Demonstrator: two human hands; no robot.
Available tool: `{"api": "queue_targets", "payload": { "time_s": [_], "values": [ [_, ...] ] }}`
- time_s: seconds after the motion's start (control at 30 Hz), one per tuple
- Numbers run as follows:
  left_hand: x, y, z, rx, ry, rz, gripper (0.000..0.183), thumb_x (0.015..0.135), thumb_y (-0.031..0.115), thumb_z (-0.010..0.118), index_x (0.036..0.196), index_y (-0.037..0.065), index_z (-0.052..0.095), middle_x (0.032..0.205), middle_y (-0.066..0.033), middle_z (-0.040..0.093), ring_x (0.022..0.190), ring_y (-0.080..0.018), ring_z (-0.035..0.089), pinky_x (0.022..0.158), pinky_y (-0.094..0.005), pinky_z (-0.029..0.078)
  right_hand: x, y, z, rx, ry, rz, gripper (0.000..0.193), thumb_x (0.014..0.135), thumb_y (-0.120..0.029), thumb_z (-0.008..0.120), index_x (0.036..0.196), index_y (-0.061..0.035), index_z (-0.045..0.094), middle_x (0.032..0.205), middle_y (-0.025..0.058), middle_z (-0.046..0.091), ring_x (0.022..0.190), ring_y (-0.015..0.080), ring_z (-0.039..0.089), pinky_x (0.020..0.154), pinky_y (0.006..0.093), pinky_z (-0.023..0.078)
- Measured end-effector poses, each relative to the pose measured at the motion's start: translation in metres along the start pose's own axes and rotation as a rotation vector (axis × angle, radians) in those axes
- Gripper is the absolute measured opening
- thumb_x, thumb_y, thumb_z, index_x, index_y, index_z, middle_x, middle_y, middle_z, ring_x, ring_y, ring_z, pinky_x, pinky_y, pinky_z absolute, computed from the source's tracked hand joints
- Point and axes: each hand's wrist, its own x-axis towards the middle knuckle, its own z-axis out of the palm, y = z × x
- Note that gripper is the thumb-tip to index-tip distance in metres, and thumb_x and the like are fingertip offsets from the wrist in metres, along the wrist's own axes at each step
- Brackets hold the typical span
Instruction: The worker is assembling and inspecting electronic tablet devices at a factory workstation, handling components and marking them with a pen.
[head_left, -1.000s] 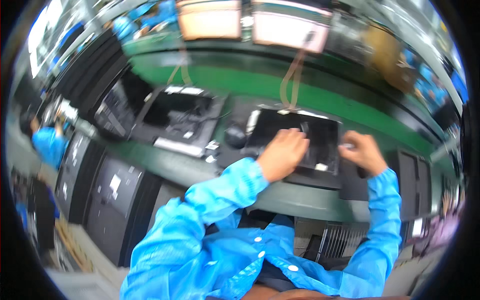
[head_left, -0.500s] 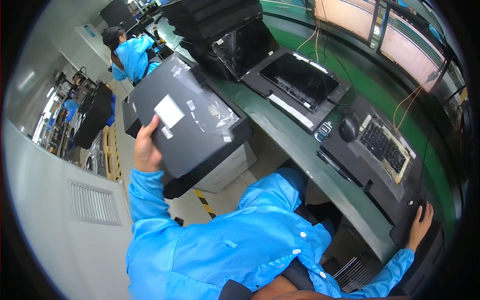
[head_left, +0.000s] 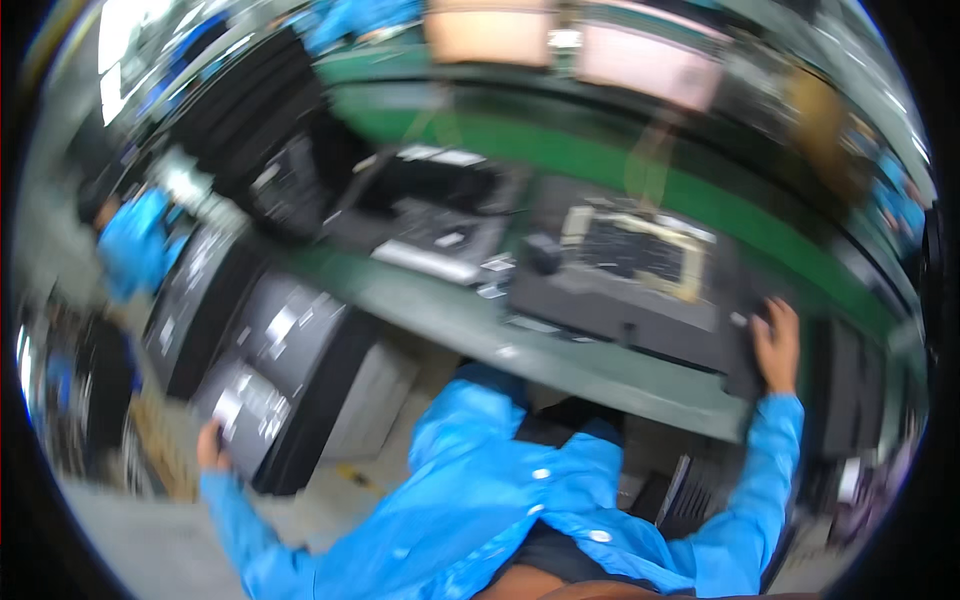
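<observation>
At the lower left, my left hand [head_left: 213, 448] is closed on the edge of a flat dark panel [head_left: 262, 398] with a white label and shiny clear film. The panel overlaps a black box-like tray [head_left: 318, 405], where another dark panel [head_left: 285, 318] lies. Motion smears this side, and the fingers under the panel are hidden. My right hand [head_left: 778, 345] rests at the right end of a black mat [head_left: 640, 325] on the bench, its fingers stretched out and holding nothing. A panel with a cream frame [head_left: 690, 265] lies on that mat, with a dark mouse [head_left: 543, 254] beside it.
A dark screen on a black stand [head_left: 430, 215] sits left of the mat. Beyond it rises a tall stack of black trays [head_left: 250, 110]. Lit monitors [head_left: 650, 60] line the back of the green bench [head_left: 420, 310]. A person in blue [head_left: 135, 240] is at the far left.
The view has swung right, so the bench appears more level. My left hand and its panel are lower, over the tray. My right hand remains at the mat's right end.
</observation>
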Motion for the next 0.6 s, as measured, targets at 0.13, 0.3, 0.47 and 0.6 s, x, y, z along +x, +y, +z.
{"api": "queue_targets", "payload": {
  "time_s": [0.13, 0.3, 0.47, 0.6],
  "values": [
    [-0.012, 0.021, 0.035, 0.431, 0.483, -0.041, 0.044, 0.091, 0.014, 0.071, 0.130, -0.005, 0.061, 0.124, -0.0174, 0.067, 0.112, -0.0276, 0.065, 0.102, -0.0433, 0.052, -0.003, 0.005, 0.005, 0.038, 0.029, 0.006, 0.046, 0.091, -0.027, 0.074, 0.129, -0.0023, 0.066, 0.137, 0.0184, 0.060, 0.126, 0.0389, 0.058, 0.108, 0.0449, 0.046],
    [0.070, 0.001, -0.031, 1.603, 0.550, 0.150, 0.063, 0.097, 0.030, 0.066, 0.137, -0.016, 0.053, 0.137, -0.0330, 0.060, 0.127, -0.0414, 0.060, 0.108, -0.0436, 0.048, -0.025, 0.005, -0.011, 0.013, 0.121, 0.095, 0.053, 0.090, -0.028, 0.075, 0.135, -0.0033, 0.062, 0.143, 0.0188, 0.056, 0.129, 0.0387, 0.056, 0.109, 0.0452, 0.045],
    [0.102, 0.043, 0.065, 1.981, 0.321, -0.193, 0.067, 0.098, 0.051, 0.062, 0.128, -0.009, 0.061, 0.115, -0.0276, 0.070, 0.100, -0.0417, 0.070, 0.096, -0.0485, 0.052, -0.019, 0.010, -0.024, -0.031, 0.360, 0.054, 0.044, 0.095, -0.022, 0.073, 0.133, -0.0024, 0.063, 0.133, 0.0189, 0.063, 0.125, 0.0363, 0.061, 0.106, 0.0410, 0.049],
    [-0.043, 0.078, 0.345, 1.470, 0.033, 0.508, 0.055, 0.103, 0.049, 0.060, 0.125, 0.000, 0.071, 0.106, -0.0181, 0.076, 0.100, -0.0311, 0.071, 0.094, -0.0403, 0.055, -0.063, 0.019, -0.117, -0.068, 0.369, 0.338, 0.027, 0.095, -0.023, 0.072, 0.110, -0.0012, 0.068, 0.100, 0.0164, 0.071, 0.094, 0.0363, 0.070, 0.086, 0.0426, 0.055]
  ]
}}
